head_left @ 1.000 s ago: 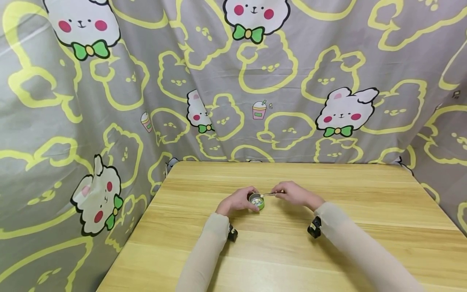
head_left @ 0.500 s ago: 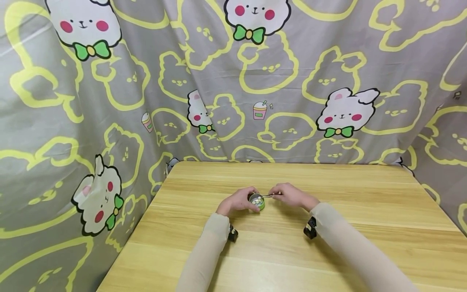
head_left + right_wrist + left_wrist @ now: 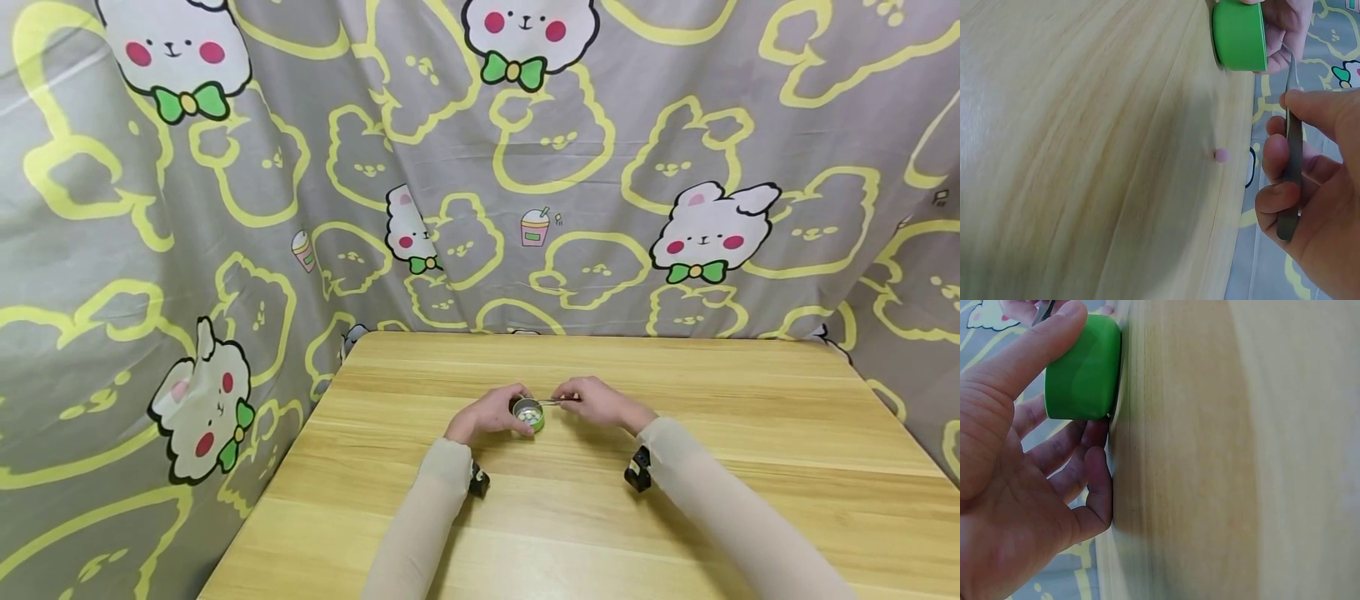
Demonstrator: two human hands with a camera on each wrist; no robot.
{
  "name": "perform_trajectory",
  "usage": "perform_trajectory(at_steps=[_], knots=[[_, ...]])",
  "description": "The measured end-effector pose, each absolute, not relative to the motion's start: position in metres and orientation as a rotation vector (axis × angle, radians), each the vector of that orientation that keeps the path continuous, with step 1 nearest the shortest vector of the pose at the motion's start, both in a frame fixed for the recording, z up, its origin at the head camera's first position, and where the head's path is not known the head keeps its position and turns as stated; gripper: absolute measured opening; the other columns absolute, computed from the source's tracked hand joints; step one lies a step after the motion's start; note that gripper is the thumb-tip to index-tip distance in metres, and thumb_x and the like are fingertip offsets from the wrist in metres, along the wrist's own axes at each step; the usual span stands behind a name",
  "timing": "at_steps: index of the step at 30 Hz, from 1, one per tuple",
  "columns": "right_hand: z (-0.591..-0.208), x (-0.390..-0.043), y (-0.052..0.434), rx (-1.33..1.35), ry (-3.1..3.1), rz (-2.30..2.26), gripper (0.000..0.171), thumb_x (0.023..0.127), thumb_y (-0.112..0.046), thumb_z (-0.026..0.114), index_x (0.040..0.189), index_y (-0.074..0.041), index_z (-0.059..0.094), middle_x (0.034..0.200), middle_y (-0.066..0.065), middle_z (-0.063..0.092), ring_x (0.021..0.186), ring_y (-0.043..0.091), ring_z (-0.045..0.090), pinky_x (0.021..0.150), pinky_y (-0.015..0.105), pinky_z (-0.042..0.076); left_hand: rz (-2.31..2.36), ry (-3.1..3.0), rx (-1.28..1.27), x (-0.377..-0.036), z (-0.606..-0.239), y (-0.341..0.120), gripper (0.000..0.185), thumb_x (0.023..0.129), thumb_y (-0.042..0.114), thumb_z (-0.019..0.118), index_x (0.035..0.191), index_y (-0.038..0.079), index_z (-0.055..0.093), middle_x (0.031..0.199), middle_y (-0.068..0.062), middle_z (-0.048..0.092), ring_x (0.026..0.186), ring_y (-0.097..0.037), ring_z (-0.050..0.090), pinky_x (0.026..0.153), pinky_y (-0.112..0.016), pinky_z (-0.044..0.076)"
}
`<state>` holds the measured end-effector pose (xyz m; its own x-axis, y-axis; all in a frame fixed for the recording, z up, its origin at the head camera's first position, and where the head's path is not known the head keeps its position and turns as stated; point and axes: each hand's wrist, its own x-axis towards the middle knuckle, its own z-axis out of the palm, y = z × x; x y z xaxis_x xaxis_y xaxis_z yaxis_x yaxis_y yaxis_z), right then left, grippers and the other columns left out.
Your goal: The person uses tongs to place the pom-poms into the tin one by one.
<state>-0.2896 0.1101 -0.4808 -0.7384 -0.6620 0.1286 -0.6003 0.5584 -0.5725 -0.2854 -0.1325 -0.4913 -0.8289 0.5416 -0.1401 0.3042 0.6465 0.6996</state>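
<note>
My left hand (image 3: 486, 413) curls around a small green cup (image 3: 1084, 369) standing on the table (image 3: 675, 500), steadying it. Just to its right, my right hand (image 3: 602, 402) pinches slim metal tweezers (image 3: 1291, 150), tips at the cup's rim. The cup looks light and tippable; its sides seem the best hold. A tiny pink bead (image 3: 1222, 154) lies near the right hand.

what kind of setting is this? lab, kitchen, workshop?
Probably a makeshift recording booth, not a kitchen or workshop. A cartoon-bunny sheet hangs as backdrop round a plain wooden table. On it, the left hand holds a small green tin and the right hand grips tweezers.
</note>
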Motion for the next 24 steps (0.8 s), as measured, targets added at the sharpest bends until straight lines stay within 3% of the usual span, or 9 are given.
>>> perform_trajectory(at_steps=[24], knots=[[-0.489, -0.299, 0.156, -0.905, 2.768, -0.922, 0.016, 0.092, -0.006, 0.058, 0.103, -0.004, 0.069, 0.092, 0.003, 0.065, 0.082, 0.016, 0.056, 0.071, 0.035, 0.045, 0.967, 2.529, 0.658, -0.286, -0.493, -0.133, 0.049, 0.075, 0.028, 0.082, 0.115, 0.022, 0.055, 0.103, 0.008, 0.057, 0.095, -0.008, 0.055, 0.086, -0.028, 0.043]])
